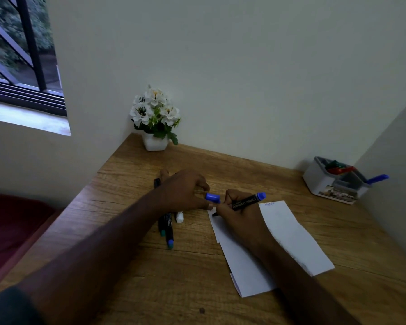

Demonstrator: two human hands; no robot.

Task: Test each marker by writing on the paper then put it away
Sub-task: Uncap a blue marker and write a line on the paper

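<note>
My right hand [238,213] grips a black marker with a blue end [248,201], its tip down on the top left corner of the white paper [291,235]. A short line of blue writing shows near the paper's far edge. My left hand [185,192] rests beside it, pinching the blue cap [212,197] between thumb and fingers. Under and behind my left forearm lie several more markers [168,227] on the wooden desk [173,277], one with a blue-green cap end, plus a white one [180,216].
A white and grey organiser [333,181] stands at the desk's back right, holding a blue marker [377,178] and red and green ones. A white pot of white flowers [155,120] sits at the back left corner. Walls close the back and right; a window is at far left.
</note>
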